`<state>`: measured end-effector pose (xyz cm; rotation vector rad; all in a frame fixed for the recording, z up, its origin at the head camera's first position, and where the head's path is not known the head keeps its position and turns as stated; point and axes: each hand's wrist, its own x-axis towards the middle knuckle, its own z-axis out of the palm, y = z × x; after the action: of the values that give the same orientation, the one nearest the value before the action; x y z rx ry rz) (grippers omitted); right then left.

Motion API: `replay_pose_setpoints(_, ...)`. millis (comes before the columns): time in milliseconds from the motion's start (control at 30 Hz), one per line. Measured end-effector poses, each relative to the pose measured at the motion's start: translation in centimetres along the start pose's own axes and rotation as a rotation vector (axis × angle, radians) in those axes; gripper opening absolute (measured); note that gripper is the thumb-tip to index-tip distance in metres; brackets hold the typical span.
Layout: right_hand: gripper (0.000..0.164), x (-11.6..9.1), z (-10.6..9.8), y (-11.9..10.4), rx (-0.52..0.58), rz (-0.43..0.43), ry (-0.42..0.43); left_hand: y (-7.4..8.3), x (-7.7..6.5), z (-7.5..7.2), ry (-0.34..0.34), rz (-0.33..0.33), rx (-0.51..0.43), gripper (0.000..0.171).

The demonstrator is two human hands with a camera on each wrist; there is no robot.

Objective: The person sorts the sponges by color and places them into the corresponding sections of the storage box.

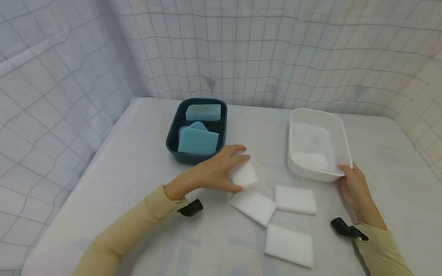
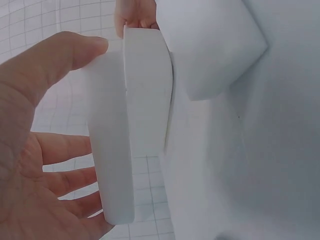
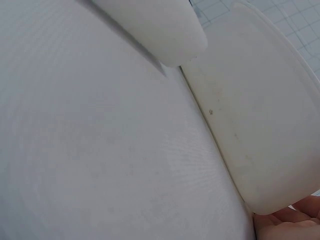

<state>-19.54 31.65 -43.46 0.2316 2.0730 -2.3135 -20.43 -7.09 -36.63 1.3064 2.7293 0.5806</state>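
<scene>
My left hand (image 1: 219, 169) holds a white sponge (image 1: 244, 175) by its edges, thumb on one side and fingers spread along the other. In the left wrist view this sponge (image 2: 111, 135) stands edge-on between thumb and fingers. My right hand (image 1: 353, 189) grips the near right corner of a white plastic tub (image 1: 317, 175), with fingertips over the rim. A paler white rectangle (image 1: 309, 161) shows at the near end inside the tub. Several more white sponges lie on the table near the left hand: one (image 1: 255, 207) just below it, others (image 1: 295, 199) further right.
A dark teal tub (image 1: 194, 158) with several blue sponges (image 1: 198, 141) stands left of centre, just beyond the left hand. White cloth covers the table (image 1: 130, 183). Grid-patterned white curtains (image 1: 247, 52) enclose its back and sides.
</scene>
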Motion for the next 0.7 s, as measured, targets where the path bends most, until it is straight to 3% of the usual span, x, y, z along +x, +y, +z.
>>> replay_pose_setpoints(467, 0.068, -0.3, -0.3, 0.0, -0.034, 0.006, -0.007, 2.1, 4.9, 0.2, -0.055, 0.057, -0.005, 0.075)
replay_pose_setpoints(700, 0.069, -0.4, -0.3, 0.1, -0.045, 0.01, -0.01, 3.4, 7.6, 0.3, -0.068, 0.074, 0.078, 0.077)
